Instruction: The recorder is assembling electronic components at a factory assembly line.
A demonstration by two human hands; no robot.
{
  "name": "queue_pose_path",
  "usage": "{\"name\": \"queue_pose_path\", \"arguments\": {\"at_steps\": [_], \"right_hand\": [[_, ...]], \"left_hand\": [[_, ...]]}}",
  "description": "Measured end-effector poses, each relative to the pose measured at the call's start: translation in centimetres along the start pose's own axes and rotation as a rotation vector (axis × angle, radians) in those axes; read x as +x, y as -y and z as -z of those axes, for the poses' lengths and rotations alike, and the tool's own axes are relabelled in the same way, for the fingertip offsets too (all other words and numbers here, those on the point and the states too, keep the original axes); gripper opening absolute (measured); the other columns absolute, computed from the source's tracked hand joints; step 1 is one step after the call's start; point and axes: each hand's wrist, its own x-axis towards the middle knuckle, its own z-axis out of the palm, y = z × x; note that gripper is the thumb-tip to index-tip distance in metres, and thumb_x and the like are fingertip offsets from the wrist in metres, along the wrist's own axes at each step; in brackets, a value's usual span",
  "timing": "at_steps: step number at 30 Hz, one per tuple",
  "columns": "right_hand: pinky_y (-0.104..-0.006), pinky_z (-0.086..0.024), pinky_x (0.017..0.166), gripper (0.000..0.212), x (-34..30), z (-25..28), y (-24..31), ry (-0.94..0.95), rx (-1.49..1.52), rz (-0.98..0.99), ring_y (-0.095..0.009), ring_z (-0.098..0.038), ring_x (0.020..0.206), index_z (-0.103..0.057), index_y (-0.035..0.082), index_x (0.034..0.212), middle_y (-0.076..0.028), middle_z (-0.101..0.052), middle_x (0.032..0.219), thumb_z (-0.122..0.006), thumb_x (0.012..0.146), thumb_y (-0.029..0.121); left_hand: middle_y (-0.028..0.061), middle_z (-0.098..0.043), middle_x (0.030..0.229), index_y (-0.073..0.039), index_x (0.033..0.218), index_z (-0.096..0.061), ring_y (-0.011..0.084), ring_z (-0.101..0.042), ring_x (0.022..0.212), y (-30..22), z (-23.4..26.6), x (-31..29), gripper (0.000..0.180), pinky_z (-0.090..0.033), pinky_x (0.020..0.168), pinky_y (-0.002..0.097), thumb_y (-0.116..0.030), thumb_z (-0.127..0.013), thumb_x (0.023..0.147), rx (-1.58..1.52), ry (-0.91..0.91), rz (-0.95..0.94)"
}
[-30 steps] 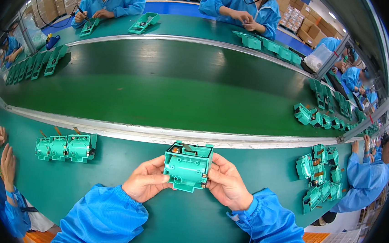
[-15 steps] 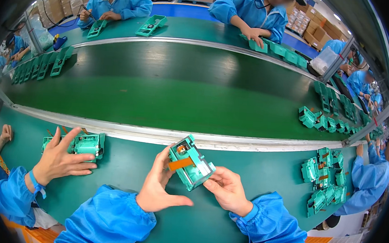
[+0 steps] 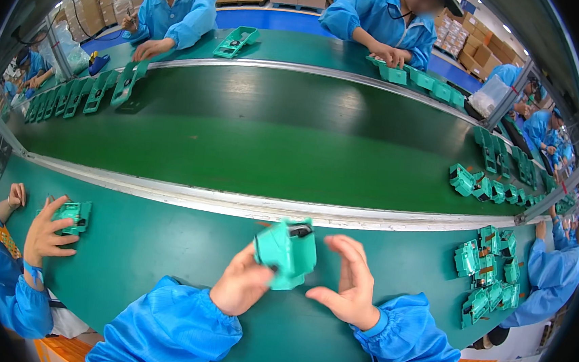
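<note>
A teal plastic housing (image 3: 283, 255), slightly blurred, is held above the table by my left hand (image 3: 242, 285), whose thumb presses its lower left side. A black part shows in its upper edge, and a bit of orange strip peeks out at its upper left. Just to the right, my right hand (image 3: 349, 284) is open, fingers curved and thumb stretched toward the housing without touching it. The inside of the housing is mostly turned out of sight.
At left, a co-worker's hand (image 3: 46, 233) rests over another teal housing (image 3: 77, 217). A cluster of teal housings (image 3: 489, 268) lies at right. Beyond the pale rail (image 3: 233, 207), the green conveyor belt (image 3: 238, 143) carries rows of parts at both sides. Other people work across it.
My left hand has turned the housing over, so its open side with the orange strip no longer faces up. My right hand has let go. The co-worker's hand and housing have moved left.
</note>
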Motion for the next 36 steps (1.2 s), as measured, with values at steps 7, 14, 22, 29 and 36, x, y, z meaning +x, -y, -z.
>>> {"name": "queue_pose_path", "arguments": {"at_steps": [7,14,22,29,36], "right_hand": [[-0.0432,-0.034,0.091,0.084,0.2,-0.3,0.3,0.107,-0.172,0.07,-0.036,-0.037,0.113,-0.038,-0.003,0.122,-0.016,-0.042,0.122,-0.078,0.057,0.032],[-0.0433,-0.034,0.091,0.082,-0.3,-0.2,0.5,0.091,-0.102,0.115,-0.036,-0.037,0.113,-0.037,-0.004,0.122,-0.017,-0.045,0.12,-0.078,0.057,0.028],[-0.0401,-0.032,0.093,0.069,1.1,0.4,0.1,0.125,-0.279,0.014,-0.033,-0.036,0.113,-0.037,-0.001,0.123,-0.016,-0.041,0.122,-0.071,0.068,0.024],[-0.0392,-0.037,0.086,0.046,2.4,3.4,0.3,0.182,-0.596,-0.034,-0.033,-0.043,0.101,-0.047,0.001,0.111,-0.018,-0.048,0.109,-0.063,0.073,0.021],[-0.0402,-0.04,0.083,0.079,-0.4,16.9,1.3,-0.172,-1.576,-0.322,-0.037,-0.044,0.101,-0.04,-0.003,0.115,-0.023,-0.049,0.102,-0.077,0.054,0.031]], "left_hand": [[0.0217,-0.037,0.125,-0.005,0.129,-0.03,0.045,-0.042,0.106,1.1,1.3,-0.2,0.074,-0.044,0.079,0.049,-0.045,-0.054,0.071,-0.599,0.176,0.308],[0.0247,-0.038,0.123,-0.002,0.128,-0.031,0.046,-0.041,0.106,1.7,1.9,-0.4,0.076,-0.044,0.075,0.047,-0.041,-0.053,0.066,-0.508,0.159,0.33],[0.0091,-0.047,0.113,-0.003,0.122,-0.039,0.0192,-0.047,0.102,-5.6,-0.3,-0.4,0.058,-0.038,0.085,0.0331,-0.011,-0.064,0.07,0.489,-0.038,0.054],[0.0157,-0.044,0.098,-0.001,0.109,-0.046,0.0335,-0.043,0.093,-9.9,8.3,-5.9,0.06,-0.036,0.082,0.0391,-0.015,-0.066,0.055,1.965,-0.75,-0.333],[0.0161,-0.042,0.11,-0.002,0.119,-0.041,0.0339,-0.041,0.1,-11.7,12.5,-8.0,0.07,-0.034,0.086,0.0406,-0.008,-0.069,0.056,1.936,-0.952,-0.174]]}}
